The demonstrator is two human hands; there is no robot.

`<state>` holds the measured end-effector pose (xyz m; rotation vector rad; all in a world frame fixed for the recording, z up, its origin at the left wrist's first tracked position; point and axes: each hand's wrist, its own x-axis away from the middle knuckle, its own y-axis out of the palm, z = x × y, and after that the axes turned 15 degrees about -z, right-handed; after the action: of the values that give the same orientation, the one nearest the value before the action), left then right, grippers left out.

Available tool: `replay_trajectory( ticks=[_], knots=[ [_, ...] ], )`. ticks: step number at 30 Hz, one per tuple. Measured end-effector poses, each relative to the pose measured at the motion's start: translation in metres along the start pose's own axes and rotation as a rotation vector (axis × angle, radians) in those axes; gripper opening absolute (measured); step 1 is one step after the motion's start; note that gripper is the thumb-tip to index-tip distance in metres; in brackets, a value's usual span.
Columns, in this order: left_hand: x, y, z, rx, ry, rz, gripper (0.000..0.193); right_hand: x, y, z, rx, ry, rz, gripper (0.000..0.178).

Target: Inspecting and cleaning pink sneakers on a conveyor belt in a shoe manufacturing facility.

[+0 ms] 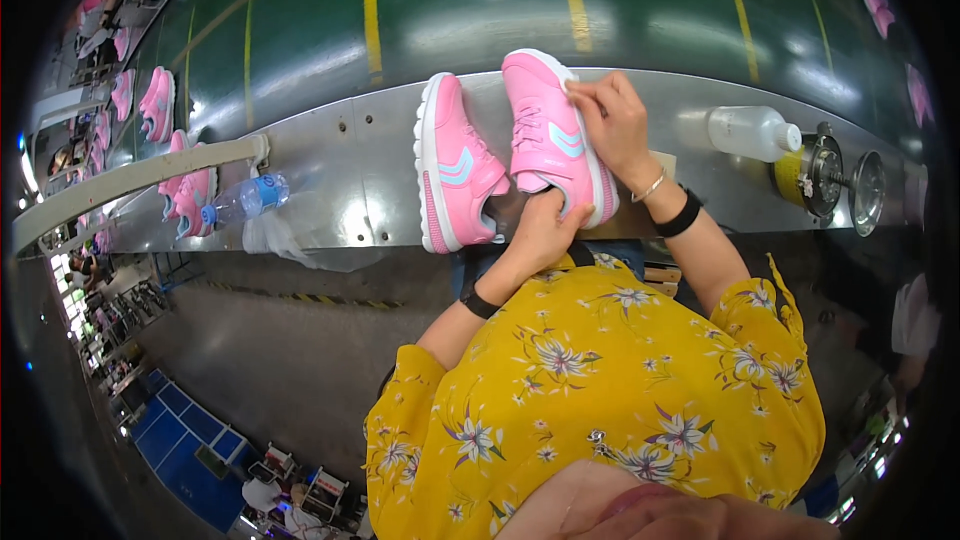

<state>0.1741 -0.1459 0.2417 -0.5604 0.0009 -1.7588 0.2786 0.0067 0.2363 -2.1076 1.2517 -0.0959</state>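
Note:
Two pink sneakers with white soles lie side by side on a metal ledge. My left hand grips the heel end of the right-hand pink sneaker. My right hand presses on that sneaker's side near the toe, fingers bent over its edge. The left-hand pink sneaker rests on its own, touching the held one, with neither hand on it. Both wrists wear black bands, and the right also has a thin bracelet.
Behind the ledge runs a green conveyor belt with yellow lines. A clear water bottle and a plastic bag lie to the left, with more pink sneakers beyond. A white bottle and round metal tins are on the right.

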Motion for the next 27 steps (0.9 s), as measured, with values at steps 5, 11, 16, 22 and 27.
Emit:
replay_trajectory(
  ticks=[5,11,16,22,27],
  knots=[
    [0.005,-0.003,-0.002,0.044,-0.030,-0.012,0.044,0.063,-0.025,-0.005,-0.112,0.095,-0.112,0.013],
    [0.012,-0.008,-0.024,0.034,-0.045,-0.025,0.038,0.094,-0.039,0.016,-0.304,0.374,-0.049,0.014],
    [0.012,-0.005,-0.034,0.068,-0.011,-0.045,0.027,0.108,-0.040,0.032,-0.407,0.456,0.077,0.013],
    [0.014,-0.005,-0.026,0.149,0.035,-0.016,0.039,0.111,-0.046,0.037,-0.416,0.467,0.094,0.014],
    [0.018,-0.010,-0.016,0.031,-0.002,-0.035,0.037,0.114,-0.059,0.045,-0.342,0.475,0.163,0.014]
  ],
)
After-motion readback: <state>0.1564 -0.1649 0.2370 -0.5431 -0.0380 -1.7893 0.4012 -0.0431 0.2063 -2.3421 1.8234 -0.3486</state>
